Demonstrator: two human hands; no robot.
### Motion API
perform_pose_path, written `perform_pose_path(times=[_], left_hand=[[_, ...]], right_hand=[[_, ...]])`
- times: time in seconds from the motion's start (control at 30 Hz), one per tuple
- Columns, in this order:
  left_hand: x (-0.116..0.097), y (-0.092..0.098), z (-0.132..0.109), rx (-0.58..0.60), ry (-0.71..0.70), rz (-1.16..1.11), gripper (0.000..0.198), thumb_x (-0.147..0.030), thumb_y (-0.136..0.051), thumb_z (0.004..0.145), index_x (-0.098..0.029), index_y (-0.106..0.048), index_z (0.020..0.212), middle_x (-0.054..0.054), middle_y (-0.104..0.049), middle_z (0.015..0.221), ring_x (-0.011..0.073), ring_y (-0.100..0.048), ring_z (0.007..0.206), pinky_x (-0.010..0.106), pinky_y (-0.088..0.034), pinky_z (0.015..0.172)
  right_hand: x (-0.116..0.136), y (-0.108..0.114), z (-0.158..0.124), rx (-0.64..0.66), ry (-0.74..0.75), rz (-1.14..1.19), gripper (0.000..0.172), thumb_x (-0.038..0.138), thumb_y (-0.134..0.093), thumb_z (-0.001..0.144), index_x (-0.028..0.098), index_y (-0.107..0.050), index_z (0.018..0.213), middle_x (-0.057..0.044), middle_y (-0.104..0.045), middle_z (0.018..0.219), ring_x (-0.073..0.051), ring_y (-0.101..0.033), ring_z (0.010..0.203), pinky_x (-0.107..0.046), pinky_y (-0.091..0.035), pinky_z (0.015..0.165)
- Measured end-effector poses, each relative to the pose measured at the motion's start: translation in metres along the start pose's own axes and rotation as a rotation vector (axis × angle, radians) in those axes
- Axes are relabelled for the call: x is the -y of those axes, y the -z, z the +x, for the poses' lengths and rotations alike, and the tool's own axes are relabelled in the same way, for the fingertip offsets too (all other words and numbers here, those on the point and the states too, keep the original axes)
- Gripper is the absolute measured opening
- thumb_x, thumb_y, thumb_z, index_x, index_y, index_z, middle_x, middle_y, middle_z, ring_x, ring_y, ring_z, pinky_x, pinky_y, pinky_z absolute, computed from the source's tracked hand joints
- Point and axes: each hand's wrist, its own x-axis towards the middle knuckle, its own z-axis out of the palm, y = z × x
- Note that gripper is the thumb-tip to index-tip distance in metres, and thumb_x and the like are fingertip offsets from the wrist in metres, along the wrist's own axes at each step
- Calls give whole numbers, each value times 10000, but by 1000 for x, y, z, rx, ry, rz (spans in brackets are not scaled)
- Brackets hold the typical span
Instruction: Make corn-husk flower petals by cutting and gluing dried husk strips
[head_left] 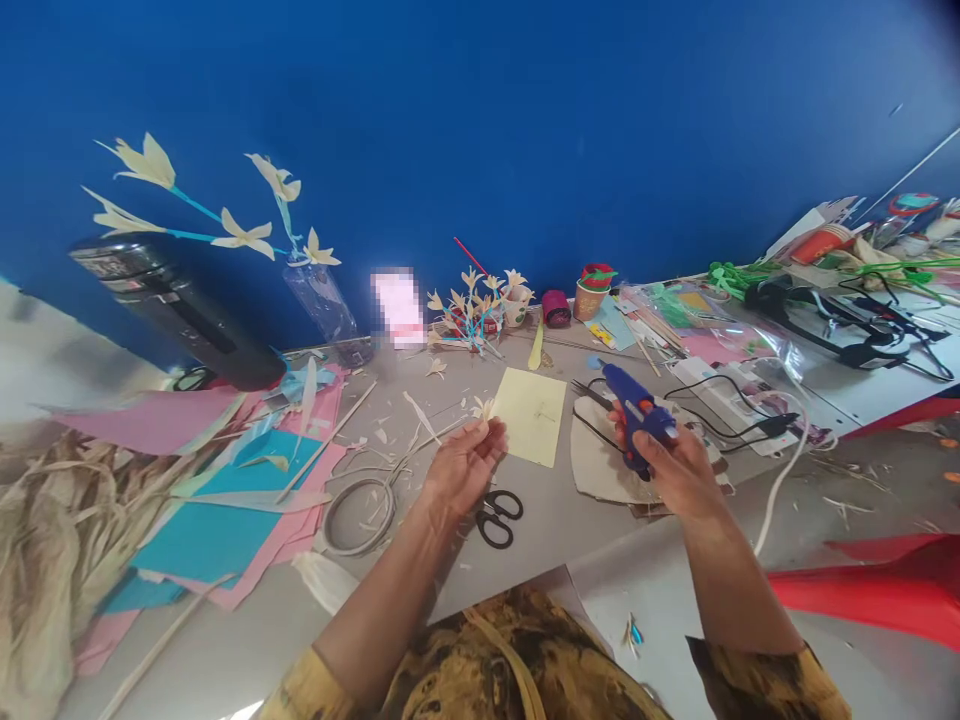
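Note:
In my right hand (671,465) is a blue glue gun (637,410), its nozzle pointing up and to the left above a beige pad (592,465). My left hand (463,460) pinches a small cream flower (484,408) between its fingertips. A pale yellow sheet of paper (529,415) lies just right of that flower. Below the left hand rest black-handled scissors (499,520), their blades hidden under the hand. To its left is a coiled pale cable (360,515), with cream scraps scattered around.
A clear bottle (322,300) with cream flowers leans beside a black flask (187,310). More flowers (472,310) stand against the blue wall. Blue paper (217,530) and dried husks (45,550) cover the left side. A white power strip (735,400) with cords sits right.

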Motion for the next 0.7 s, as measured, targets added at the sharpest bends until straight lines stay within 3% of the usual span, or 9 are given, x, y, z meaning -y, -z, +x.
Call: perform_pose_path(times=[0.13,0.27,0.4,0.7], left_hand=[[0,3,-1,70,-2,-29,109,-44,-691,787,-126,-619,778,27,-632,715,103,-590,589,227,-509,555],[3,1,-6,128,16,-47,145,-43,-731,742,-122,-612,767,8,-598,703,91,-546,570,216,-466,523],[6,-1,-10,182,45,-59,179,-59,-768,718,-117,-602,751,-11,-548,669,82,-509,564,210,-443,518],[7,0,-11,276,72,-80,200,-103,-804,721,-110,-605,743,-19,-514,673,68,-480,578,200,-428,540]], right_hand=[[14,-22,-11,263,157,-111,352,421,-687,883,223,-648,1171,-108,-694,1068,-247,-666,895,-321,-549,722],[30,-52,-15,441,401,-226,298,411,-682,893,214,-632,1110,-97,-676,1010,-239,-632,905,-335,-518,800],[36,-64,-10,484,434,-239,256,418,-624,937,213,-613,1090,-87,-656,941,-221,-603,847,-331,-492,757],[32,-65,-7,477,448,-295,240,434,-600,954,212,-624,1040,-57,-633,849,-208,-569,792,-332,-448,728]])
